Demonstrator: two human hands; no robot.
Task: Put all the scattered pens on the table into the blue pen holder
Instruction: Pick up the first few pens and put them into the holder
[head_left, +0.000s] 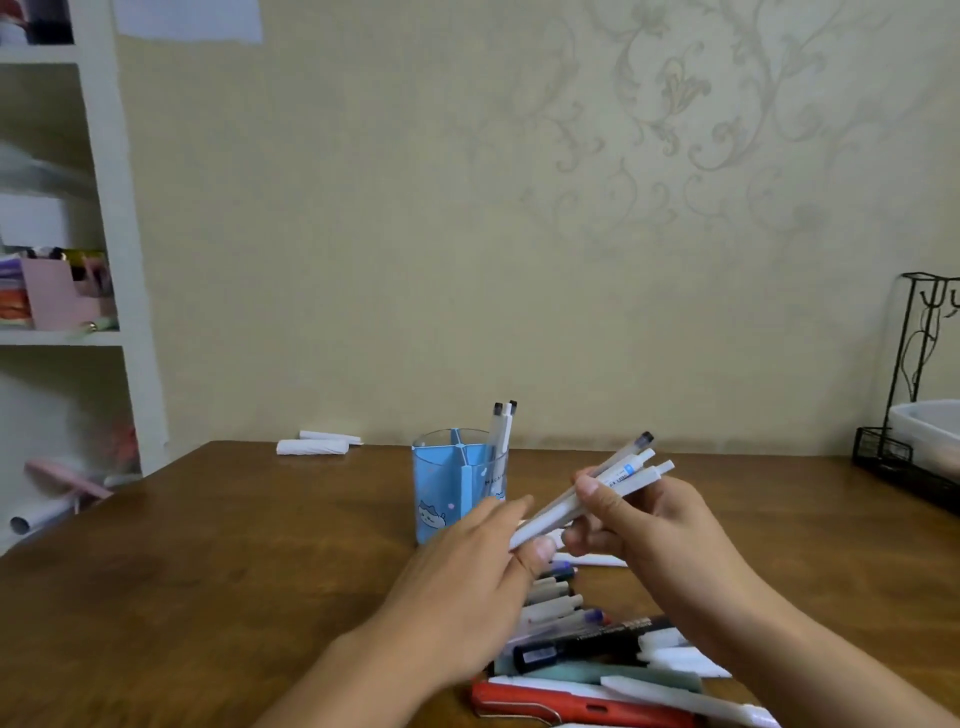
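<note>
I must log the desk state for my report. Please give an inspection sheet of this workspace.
Surface: brown wooden table.
Job's things: blue pen holder upright, two pens standing in it; pile of loose pens near the front edge.
Clutter: white paper rolls by the wall.
Grippers: right hand grips a bundle of white pens; left hand touches the bundle's lower end.
Cables: nothing seen.
Surroundings: white shelf at left, black wire rack at right.
</note>
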